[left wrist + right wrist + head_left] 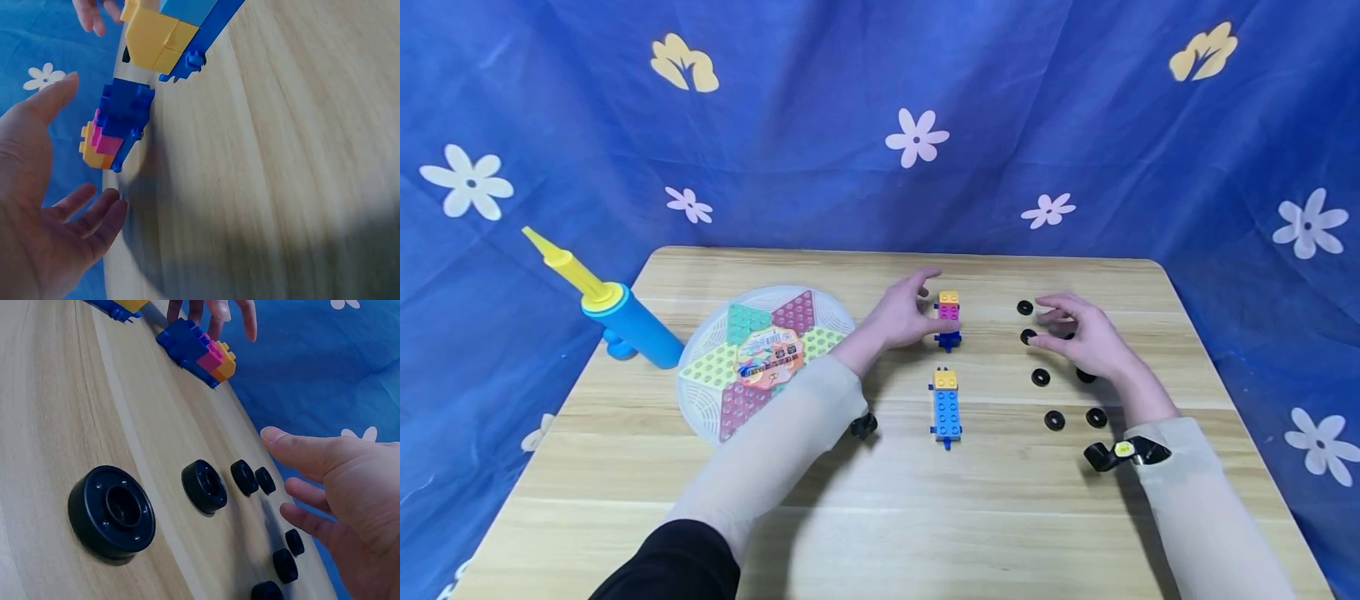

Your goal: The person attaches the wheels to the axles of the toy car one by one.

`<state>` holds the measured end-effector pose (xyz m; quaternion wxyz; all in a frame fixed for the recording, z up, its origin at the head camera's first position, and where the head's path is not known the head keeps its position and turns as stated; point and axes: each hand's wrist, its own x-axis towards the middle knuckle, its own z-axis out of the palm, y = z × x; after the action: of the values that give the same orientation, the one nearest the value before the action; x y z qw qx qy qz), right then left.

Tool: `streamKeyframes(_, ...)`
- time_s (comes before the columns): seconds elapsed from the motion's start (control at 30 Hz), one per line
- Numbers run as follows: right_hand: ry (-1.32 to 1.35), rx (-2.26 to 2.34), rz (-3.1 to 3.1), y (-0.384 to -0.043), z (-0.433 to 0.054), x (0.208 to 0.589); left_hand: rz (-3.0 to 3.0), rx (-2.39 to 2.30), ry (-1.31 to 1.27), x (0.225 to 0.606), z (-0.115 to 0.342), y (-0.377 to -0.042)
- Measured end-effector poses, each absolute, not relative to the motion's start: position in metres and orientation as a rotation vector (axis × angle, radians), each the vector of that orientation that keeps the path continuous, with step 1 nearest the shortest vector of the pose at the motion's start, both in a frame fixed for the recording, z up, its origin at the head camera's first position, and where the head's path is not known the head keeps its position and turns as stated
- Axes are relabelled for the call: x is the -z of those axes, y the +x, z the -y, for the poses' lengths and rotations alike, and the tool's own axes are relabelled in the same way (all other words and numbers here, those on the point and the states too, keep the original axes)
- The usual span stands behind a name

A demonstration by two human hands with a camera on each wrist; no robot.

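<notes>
A small toy block car with yellow, pink and dark blue bricks stands toward the back of the table. My left hand is beside it with thumb and fingers spread; the left wrist view shows a gap between that hand and the bricks. Nearer to me stands a second block car, light blue with a yellow end and no wheels on its axle pegs. My right hand hovers with loosely bent fingers over several black toy wheels lying flat in two rows. Nothing is held in it; it partly hides some wheels.
Left of the block cars lies a round star-patterned checkers board with an orange label. A blue and yellow hand pump leans at the table's left edge. A blue flowered cloth hangs behind the wooden table.
</notes>
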<state>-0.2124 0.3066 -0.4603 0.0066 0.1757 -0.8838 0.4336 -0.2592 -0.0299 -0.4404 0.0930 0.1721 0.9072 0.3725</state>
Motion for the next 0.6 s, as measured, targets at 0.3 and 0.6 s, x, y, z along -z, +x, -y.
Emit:
streamKeyframes(0.3,0.515,-1.353,2.784,-0.215,-0.308,0.471,-2.685,-1.06,0.47,0.448,0.013,-0.266)
streamKeyframes(0.6,0.488,-1.366,2.813,-0.219,-0.303,0.483,-2.674,-1.03,0.443,0.45,0.006,-0.265)
